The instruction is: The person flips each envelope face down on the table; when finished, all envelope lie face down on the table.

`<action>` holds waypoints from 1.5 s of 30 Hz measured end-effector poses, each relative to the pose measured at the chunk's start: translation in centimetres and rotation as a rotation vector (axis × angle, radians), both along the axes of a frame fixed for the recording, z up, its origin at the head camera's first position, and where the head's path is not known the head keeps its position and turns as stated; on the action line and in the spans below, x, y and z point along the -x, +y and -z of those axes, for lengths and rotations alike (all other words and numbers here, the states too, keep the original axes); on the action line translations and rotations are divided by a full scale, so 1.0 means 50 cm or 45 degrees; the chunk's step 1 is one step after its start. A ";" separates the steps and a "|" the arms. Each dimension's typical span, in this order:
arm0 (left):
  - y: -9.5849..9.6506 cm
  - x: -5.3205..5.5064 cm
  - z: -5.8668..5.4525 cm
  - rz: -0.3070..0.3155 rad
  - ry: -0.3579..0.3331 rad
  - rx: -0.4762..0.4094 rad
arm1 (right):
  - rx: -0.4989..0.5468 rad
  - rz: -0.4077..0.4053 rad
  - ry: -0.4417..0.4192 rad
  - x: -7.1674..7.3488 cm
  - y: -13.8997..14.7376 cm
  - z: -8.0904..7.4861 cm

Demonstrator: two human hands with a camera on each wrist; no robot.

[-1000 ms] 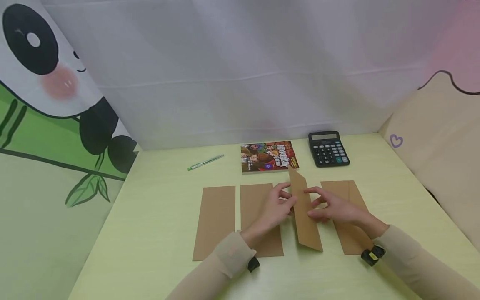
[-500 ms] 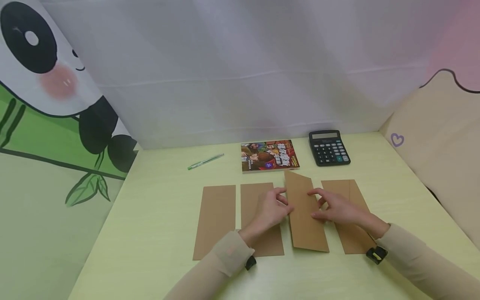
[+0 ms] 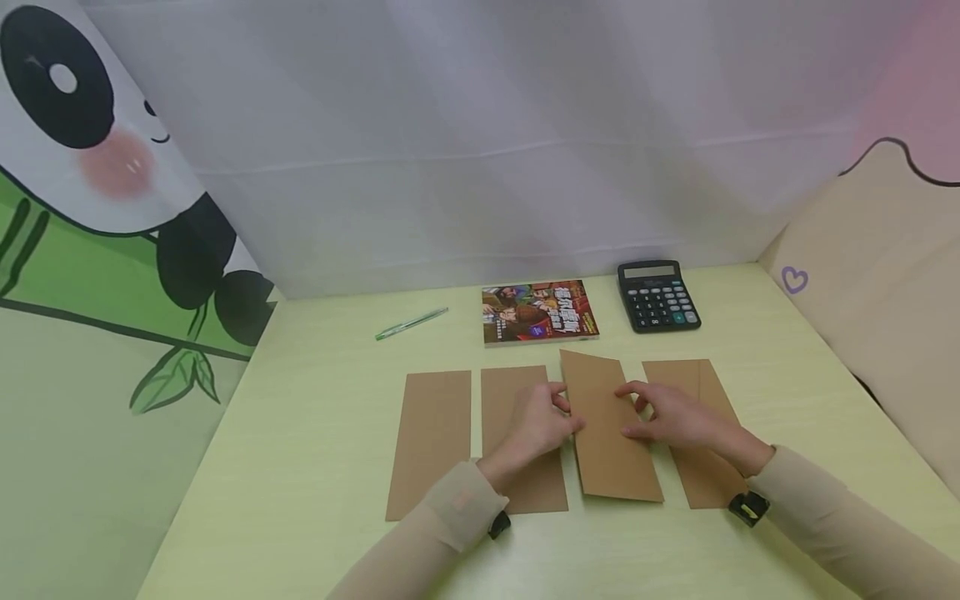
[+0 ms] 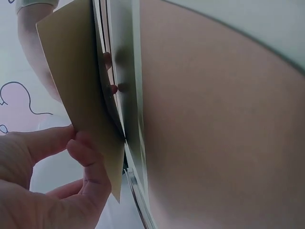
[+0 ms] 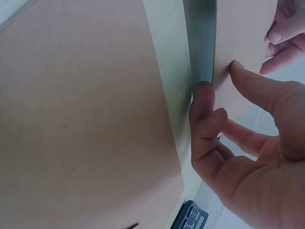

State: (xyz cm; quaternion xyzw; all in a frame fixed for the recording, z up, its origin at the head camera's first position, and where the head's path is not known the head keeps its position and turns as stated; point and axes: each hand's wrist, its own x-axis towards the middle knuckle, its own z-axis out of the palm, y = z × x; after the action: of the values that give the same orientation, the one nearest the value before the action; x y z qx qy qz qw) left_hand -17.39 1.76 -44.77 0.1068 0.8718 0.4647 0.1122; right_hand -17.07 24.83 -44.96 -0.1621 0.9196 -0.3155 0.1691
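Observation:
A brown kraft paper envelope (image 3: 609, 433) is held between my two hands, tilted with its left long edge raised off the table. My left hand (image 3: 536, 423) pinches that left edge; in the left wrist view its thumb and fingers meet at the side of the envelope (image 4: 78, 71). On the opposite long edge, my right hand (image 3: 671, 417) pinches with thumb and fingers, the thumb on the upper face of the envelope (image 5: 238, 28) in the right wrist view. Two more brown envelopes lie flat to the left, the outer envelope (image 3: 431, 433) and the inner envelope (image 3: 498, 400), which my left hand partly covers.
Under my right forearm lies another flat envelope (image 3: 686, 379) with a seam line. Behind the row are a green pen (image 3: 411, 323), a colourful comic-style book (image 3: 536, 312) and a black calculator (image 3: 658, 297). A white curtain (image 3: 487, 150) hangs at the table's back edge.
The held envelope has turned from steeply on edge to a flatter tilt, its upper face now showing wider. My left hand has shifted slightly left and down with its edge.

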 end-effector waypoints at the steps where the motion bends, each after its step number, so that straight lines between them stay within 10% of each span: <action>1: -0.001 0.000 0.000 0.002 -0.003 0.004 | -0.001 0.001 0.002 0.000 0.000 0.000; 26: 0.001 -0.008 0.002 0.190 0.005 0.355 | -0.126 0.004 0.034 0.013 -0.010 0.007; 45: 0.016 -0.006 0.004 0.168 -0.016 0.462 | -0.144 0.051 0.053 0.009 -0.011 0.016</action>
State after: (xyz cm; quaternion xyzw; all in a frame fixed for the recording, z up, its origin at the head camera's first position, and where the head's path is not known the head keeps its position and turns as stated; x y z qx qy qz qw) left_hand -17.08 2.54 -44.97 0.1386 0.9317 0.2921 0.1653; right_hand -17.52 24.29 -45.77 -0.1404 0.9423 -0.2628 0.1527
